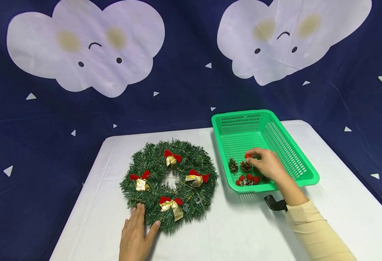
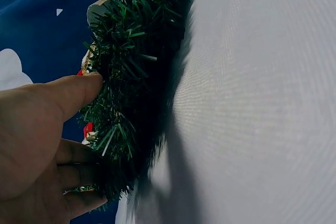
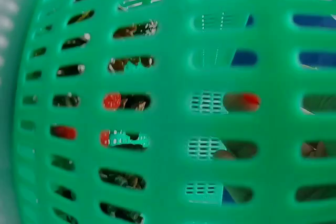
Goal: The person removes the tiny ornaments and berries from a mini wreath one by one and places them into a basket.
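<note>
A green wreath (image 1: 169,183) with red and gold bows lies flat on the white table. My left hand (image 1: 144,217) rests flat at its near left rim, fingers straight, with the thumb (image 2: 79,85) touching the needles of the wreath (image 2: 136,51). My right hand (image 1: 259,159) reaches into the green basket (image 1: 303,170) and pinches a small red berry (image 1: 248,156) between thumb and fingers. Through the slots of the basket wall (image 3: 168,77), the right wrist view shows the red berry (image 3: 247,100) at a fingertip.
Two pine cones (image 1: 233,165) and several red berries (image 1: 248,178) lie in the basket's near end. The white tablecloth (image 1: 236,232) stretches in front of the wreath and basket. A dark blue backdrop with white clouds (image 1: 86,47) hangs behind the table.
</note>
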Demonstrator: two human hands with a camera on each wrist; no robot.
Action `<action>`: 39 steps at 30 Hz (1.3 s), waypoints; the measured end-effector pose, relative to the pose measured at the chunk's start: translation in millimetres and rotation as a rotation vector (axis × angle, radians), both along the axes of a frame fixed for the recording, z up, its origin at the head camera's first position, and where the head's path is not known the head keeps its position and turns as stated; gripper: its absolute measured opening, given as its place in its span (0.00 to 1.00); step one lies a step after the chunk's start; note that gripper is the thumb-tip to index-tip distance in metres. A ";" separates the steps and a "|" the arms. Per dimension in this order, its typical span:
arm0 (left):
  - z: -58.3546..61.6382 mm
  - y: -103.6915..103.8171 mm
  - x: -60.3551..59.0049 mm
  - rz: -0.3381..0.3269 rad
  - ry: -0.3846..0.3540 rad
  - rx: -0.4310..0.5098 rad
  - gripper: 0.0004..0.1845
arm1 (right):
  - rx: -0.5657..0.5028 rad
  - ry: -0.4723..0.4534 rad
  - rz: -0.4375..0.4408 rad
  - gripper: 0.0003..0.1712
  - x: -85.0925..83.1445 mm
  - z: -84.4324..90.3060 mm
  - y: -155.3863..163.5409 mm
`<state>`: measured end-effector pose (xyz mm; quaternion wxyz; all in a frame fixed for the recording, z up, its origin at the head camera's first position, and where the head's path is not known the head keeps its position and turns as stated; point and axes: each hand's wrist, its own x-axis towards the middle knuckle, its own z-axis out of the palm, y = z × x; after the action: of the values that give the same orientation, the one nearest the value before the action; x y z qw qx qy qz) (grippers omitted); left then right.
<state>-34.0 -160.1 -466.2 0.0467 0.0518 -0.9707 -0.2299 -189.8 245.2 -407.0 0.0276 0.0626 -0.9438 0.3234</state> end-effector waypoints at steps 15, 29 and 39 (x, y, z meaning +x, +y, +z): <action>-0.2 0.3 -0.1 0.008 -0.010 -0.002 0.42 | 0.057 -0.049 0.047 0.14 -2.7 -0.9 14.5; 0.7 0.2 -0.4 0.008 -0.028 -0.001 0.42 | 0.091 -0.078 0.074 0.13 -4.0 -3.1 16.9; -1.7 -0.1 -0.8 0.002 0.002 -0.001 0.42 | 0.113 -0.070 0.062 0.19 -2.9 -2.8 17.8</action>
<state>-34.8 -160.3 -467.8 0.0481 0.0527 -0.9707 -0.2296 -192.7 263.0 -409.8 -0.0189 0.0819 -0.9585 0.2725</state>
